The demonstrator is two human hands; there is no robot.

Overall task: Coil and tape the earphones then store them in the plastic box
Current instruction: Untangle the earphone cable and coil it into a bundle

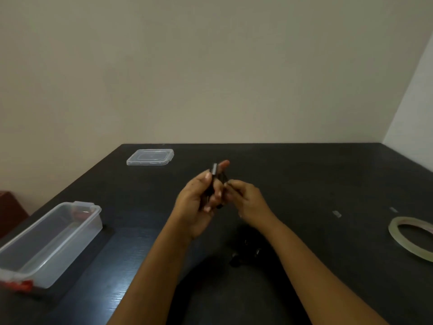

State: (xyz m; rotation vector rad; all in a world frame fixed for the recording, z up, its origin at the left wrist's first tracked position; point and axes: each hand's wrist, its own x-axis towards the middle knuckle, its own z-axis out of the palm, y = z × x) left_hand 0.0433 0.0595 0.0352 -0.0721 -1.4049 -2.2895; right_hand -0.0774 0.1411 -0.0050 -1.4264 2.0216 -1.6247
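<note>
My left hand (199,200) is raised over the middle of the black table and grips a coiled bundle of black earphones (216,178) between thumb and fingers. My right hand (248,200) sits just to its right, fingertips pinched against the bundle's side. What the right fingers pinch is too small to tell. A dark clump, maybe more earphone cable (246,255), lies on the table below my wrists. The open clear plastic box (70,240) with red clips stands at the left. A roll of clear tape (412,238) lies flat at the right edge.
The box's clear lid (150,157) lies flat at the far left of the black table (304,184). Two small strips of tape (337,214) are stuck on the table right of my hands. A beige wall stands behind the table; a red-brown object (9,212) is off its left side.
</note>
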